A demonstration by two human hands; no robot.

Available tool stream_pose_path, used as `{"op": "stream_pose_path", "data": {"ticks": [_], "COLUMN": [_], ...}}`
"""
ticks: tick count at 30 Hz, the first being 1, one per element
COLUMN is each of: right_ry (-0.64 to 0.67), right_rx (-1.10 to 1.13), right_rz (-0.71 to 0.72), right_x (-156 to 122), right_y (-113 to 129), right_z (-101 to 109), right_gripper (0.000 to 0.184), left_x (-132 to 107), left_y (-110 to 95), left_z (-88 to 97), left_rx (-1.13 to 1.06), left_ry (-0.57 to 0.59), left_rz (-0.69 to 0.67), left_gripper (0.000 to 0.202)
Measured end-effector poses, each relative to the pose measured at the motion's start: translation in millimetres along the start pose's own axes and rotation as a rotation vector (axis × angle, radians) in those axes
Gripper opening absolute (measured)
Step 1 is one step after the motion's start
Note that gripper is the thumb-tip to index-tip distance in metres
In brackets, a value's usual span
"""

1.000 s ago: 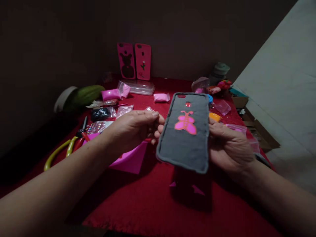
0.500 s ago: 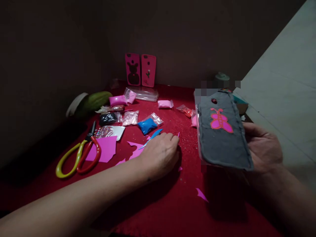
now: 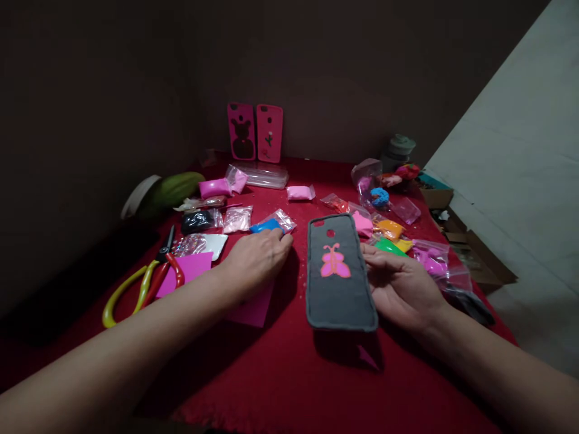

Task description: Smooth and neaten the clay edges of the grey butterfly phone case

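My right hand (image 3: 402,289) grips a phone case (image 3: 341,301) by its right edge and holds it tilted above the table. The case is covered in dark grey clay, with a pink butterfly (image 3: 335,265) outlined in orange on it. My left hand (image 3: 260,256) is closed with its back towards me, just in front of a bag of blue clay (image 3: 266,226). What its fingers hold, if anything, is hidden. Pink sheet (image 3: 253,307) shows below that hand. Left of it lie scissors (image 3: 156,271) with one yellow and one red handle.
Two decorated pink phone cases (image 3: 256,132) lean against the back wall, behind a clear case (image 3: 265,176). Several bags of coloured clay lie about, such as a black one (image 3: 196,221) and an orange one (image 3: 389,228). A pink scrap (image 3: 367,357) lies near the front on the red cloth (image 3: 271,386).
My right hand has brought the phone case left and lower, uncovering the clay bags on the right. My left hand has moved left and away from me; the blue tool beside it is now hidden.
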State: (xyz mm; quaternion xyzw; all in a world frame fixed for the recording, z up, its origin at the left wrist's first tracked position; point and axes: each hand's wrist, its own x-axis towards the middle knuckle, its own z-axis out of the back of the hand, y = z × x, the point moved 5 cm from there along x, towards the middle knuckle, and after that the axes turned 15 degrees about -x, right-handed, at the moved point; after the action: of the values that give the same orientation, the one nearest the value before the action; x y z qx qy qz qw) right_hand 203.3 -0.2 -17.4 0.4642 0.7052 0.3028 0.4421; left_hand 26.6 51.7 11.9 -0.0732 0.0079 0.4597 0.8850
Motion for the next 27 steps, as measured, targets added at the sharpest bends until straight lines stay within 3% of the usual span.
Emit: {"op": "stream_pose_path", "data": {"ticks": [7, 11, 15, 17, 22, 25, 27], "right_ry": [0.061, 0.037, -0.198, -0.298, -0.357, -0.404, -0.521], "right_rx": [-0.174, -0.527, -0.988, -1.108, -1.102, -1.095, -1.082], "right_rz": [-0.007, 0.006, 0.209, 0.337, 0.434, 0.387, 0.443], "right_x": [4, -1, -11, -20, -34, -27, -15], "right_y": [-9, -1, 23, 36, 60, 82, 105], "right_z": [1, 1, 9, 9, 12, 34, 58], "right_gripper": [0.004, 0.007, 0.017, 0.017, 0.014, 0.020, 0.020], "left_x": [-3, -6, -8, -7, -6, -5, -4], "left_y": [20, 13, 10, 10, 8, 5, 4], "left_z": [3.2, 0.6, -1.3, -2.7, -6.7, -9.3, -10.1], "left_rx": [0.020, 0.006, -0.019, -0.036, -0.080, -0.125, -0.154], "left_ry": [0.005, -0.005, -0.034, -0.047, -0.067, -0.041, -0.009], "left_rz": [0.067, 0.074, 0.110, 0.121, 0.135, 0.116, 0.100], "left_gripper": [0.024, 0.022, 0.022, 0.023, 0.039, 0.037, 0.031]}}
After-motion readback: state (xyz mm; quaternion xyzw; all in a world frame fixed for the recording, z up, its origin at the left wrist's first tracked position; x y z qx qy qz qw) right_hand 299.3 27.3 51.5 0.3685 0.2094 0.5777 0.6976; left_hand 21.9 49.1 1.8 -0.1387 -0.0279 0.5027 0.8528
